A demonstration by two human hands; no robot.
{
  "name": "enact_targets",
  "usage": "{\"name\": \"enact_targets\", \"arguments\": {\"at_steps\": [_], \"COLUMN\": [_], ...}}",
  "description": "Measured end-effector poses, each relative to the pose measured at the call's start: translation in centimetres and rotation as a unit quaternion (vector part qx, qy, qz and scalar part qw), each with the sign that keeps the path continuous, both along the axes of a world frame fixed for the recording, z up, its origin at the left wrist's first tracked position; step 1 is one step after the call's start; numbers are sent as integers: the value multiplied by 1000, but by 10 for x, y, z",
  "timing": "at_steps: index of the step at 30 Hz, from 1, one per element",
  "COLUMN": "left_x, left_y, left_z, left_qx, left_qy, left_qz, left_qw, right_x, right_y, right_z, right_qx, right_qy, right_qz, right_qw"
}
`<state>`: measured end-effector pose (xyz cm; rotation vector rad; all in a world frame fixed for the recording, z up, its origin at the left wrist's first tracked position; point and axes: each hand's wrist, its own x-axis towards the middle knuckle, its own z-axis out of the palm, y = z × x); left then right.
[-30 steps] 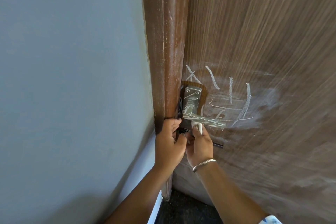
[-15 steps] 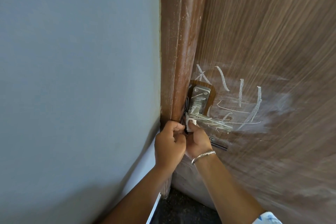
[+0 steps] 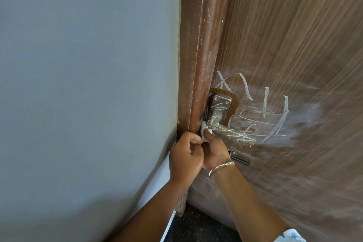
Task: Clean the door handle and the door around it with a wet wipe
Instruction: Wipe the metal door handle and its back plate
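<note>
grey-blue wall (image 3: 88, 84) at left | brown door frame (image 3: 200, 45) | left hand (image 3: 184, 155) curled closed, pinching wet wipe (image 3: 67, 133) edge | right hand (image 3: 215, 151) presses wipe at door handle (image 3: 231, 132) base | door (image 3: 294, 45) chalk-marked

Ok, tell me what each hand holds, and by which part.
The right hand pinches a bunched white wet wipe by its lower end, at the lever's base. The left hand is closed; its contents cannot be told.
</note>
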<state>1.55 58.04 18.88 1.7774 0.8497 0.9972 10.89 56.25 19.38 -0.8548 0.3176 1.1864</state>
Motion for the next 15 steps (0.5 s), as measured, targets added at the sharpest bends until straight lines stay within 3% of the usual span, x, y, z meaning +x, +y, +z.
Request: {"name": "enact_targets", "arguments": {"at_steps": [7,9,12,15], "left_x": [-1,0,0,1], "left_y": [3,3,4,3], "left_z": [4,4,5,6], "left_qx": [-6,-6,-12,-7], "left_qy": [-4,-6,-13,-36], "left_qz": [7,7,10,22], "left_qw": [1000,1000,1000,999], "right_x": [1,-5,-21,-38], "right_y": [4,2,1,3], "right_z": [-7,-7,-10,-13], "right_qx": [-28,-59,-117,-73], "right_qy": [-55,-121,-285,-354], "right_qz": [-41,-69,-106,-101], "right_qw": [997,988,945,927]}}
